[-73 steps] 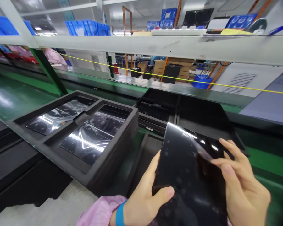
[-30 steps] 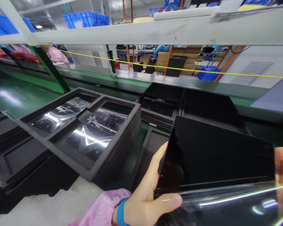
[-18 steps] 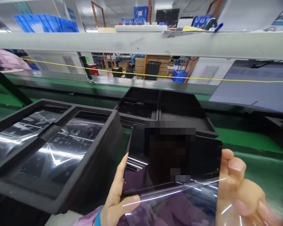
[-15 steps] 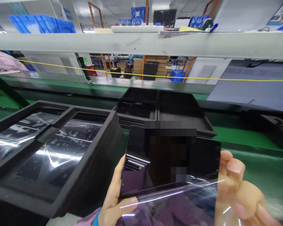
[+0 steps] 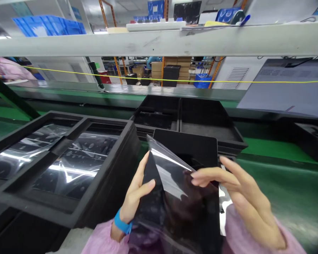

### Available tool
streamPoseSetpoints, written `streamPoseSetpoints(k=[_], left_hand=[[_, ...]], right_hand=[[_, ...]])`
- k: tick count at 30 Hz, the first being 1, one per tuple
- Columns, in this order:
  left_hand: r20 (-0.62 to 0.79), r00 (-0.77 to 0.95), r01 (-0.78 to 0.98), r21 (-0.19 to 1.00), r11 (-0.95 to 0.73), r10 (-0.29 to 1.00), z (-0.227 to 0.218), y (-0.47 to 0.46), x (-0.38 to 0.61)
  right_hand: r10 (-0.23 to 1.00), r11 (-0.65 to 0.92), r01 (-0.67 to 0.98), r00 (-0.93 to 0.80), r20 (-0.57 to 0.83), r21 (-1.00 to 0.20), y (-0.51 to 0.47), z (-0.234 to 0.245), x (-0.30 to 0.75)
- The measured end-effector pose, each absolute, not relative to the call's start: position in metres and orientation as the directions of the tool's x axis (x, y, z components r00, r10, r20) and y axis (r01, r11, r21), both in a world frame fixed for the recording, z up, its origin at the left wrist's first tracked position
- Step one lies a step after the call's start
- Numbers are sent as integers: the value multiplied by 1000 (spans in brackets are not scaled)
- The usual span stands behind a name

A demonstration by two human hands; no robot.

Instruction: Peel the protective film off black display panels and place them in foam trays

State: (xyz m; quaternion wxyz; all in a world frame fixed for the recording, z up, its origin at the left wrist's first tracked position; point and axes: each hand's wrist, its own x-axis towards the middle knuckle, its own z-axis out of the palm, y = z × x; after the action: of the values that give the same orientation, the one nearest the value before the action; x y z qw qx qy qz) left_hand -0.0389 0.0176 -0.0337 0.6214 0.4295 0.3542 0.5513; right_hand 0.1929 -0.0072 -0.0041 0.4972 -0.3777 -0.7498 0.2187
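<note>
— Head view: what do the hands hold?
— Left hand (image 5: 136, 196) grips the left edge of a black glossy panel (image 5: 190, 151), thumb on its face. Right hand (image 5: 243, 199) has its fingers together on a clear film (image 5: 169, 173) (partly lifted off the panel).
— And around the grip?
— Left of it stands a stack of black trays (image 5: 100, 197) with wrapped panels; beyond it, more dark trays (image 5: 201, 120) on the green belt (image 5: 275, 187).
</note>
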Motion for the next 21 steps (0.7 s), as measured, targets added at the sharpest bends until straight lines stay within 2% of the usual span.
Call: streamPoseSetpoints(k=[1, 3, 5, 6, 8, 10, 12, 14, 17, 21], left_hand=[[29, 149, -394, 918, 33, 988, -33, 22, -39], [2, 187, -443, 893, 83, 982, -33, 27, -38], [-15, 235, -502, 854, 135, 972, -31, 29, -38], [-16, 248, -525, 838, 148, 969, -30, 29, -38], [-8, 238, -549, 824, 142, 971, -27, 27, -37], [-2, 194, -551, 827, 111, 981, -22, 24, -36], [-3, 124, -526, 848, 68, 992, -19, 22, -37], [15, 33, -462, 887, 2, 999, -17, 20, -40], [75, -48, -381, 920, -88, 996, -20, 16, -46], [139, -106, -314, 935, -166, 985, -25, 11, -53]], right_hand=[[750, 657, 323, -379, 542, -682, -3, 5, 197], [584, 761, 284, -691, 425, -583, 8, 27, 205], [465, 836, 298, -830, 306, -461, 18, 47, 210], [464, 847, 330, -841, 278, -416, 22, 55, 211], [509, 839, 385, -804, 306, -384, 27, 63, 208], [536, 838, 393, -724, 435, -378, 31, 63, 200], [564, 826, 406, -574, 594, -391, 33, 59, 189], [597, 794, 420, -400, 695, -439, 35, 54, 176], [607, 778, 366, -233, 760, -510, 36, 51, 158], [612, 778, 302, -160, 775, -552, 36, 53, 144]])
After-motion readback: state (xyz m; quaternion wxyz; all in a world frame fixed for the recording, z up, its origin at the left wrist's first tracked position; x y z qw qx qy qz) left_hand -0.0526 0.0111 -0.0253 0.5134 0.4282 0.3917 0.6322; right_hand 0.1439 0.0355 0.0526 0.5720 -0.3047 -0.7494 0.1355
